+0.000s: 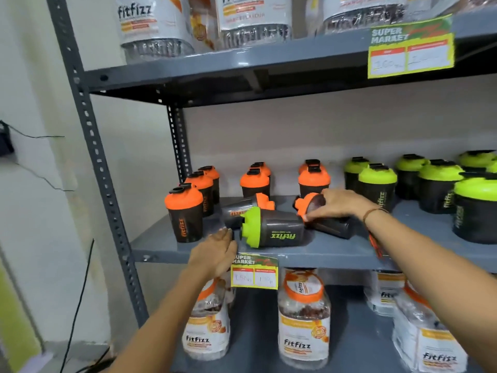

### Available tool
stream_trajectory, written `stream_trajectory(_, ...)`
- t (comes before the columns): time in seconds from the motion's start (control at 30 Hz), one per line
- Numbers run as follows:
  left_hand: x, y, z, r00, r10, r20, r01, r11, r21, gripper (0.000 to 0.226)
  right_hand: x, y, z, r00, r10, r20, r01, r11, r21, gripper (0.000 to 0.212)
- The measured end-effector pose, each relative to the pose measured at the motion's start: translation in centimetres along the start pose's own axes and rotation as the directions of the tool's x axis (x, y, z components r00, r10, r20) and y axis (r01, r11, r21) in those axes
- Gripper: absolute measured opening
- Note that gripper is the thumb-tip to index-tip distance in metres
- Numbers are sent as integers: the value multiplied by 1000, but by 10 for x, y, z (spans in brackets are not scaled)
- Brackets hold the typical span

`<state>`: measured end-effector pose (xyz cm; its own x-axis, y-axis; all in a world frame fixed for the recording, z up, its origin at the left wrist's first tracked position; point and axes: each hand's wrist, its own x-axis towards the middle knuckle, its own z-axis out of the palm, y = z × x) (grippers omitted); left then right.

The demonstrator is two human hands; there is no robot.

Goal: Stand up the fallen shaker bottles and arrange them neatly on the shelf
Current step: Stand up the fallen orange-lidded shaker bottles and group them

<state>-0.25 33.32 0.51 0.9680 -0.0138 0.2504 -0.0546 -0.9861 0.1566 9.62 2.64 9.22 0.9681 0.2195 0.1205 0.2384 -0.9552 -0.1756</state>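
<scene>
Three shaker bottles lie fallen on middle shelf (166,244). My right hand (337,204) grips orange-lidded bottle (322,216) near lid. My left hand (215,253) hovers empty, fingers spread, beside green-lidded bottle (274,228). Third bottle (247,207) lies behind.

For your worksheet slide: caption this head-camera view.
Right hand grasps a fallen orange-lidded shaker; left hand reaches toward a fallen green-lidded shaker.

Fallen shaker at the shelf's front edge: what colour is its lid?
Lime green lid on a dark body, seen in the head view.
</scene>
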Motion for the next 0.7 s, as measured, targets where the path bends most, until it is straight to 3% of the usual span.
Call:
stream_trajectory(0.13, -1, 2, 4, 998, -15, -59, 15, 1000, 0, 54, -6, 4, 12, 996, 34, -86, -21, 989, 149, 83)
stream_trajectory(0.2, -1, 2, 5, 998, -6, -58, 7, 1000, 14, 53, -10, 7, 13, 983, 72, -172, -16, 952, 307, 74)
stream_trajectory(0.3, -1, 1, 5, 998, 7, -63, -5, 1000, 21, 53, -15, 11, 14, 931, 179, -319, 68, 772, 632, 73)
stream_trajectory(0.37, 0, 0, 6, 997, 20, -71, -17, 999, 37, 54, -21, 10, 15, 885, 256, -390, 143, 646, 750, 78)
stream_trajectory(0.47, 1, -1, 8, 996, 47, -82, -42, 997, 60, 55, -26, 7, 24, 835, 333, -438, 193, 568, 800, 84)
stream_trajectory(0.7, -1, 0, 7, 996, 45, -78, -41, 998, 53, 56, -28, 7, 57, 800, 389, -456, 180, 570, 802, 86)
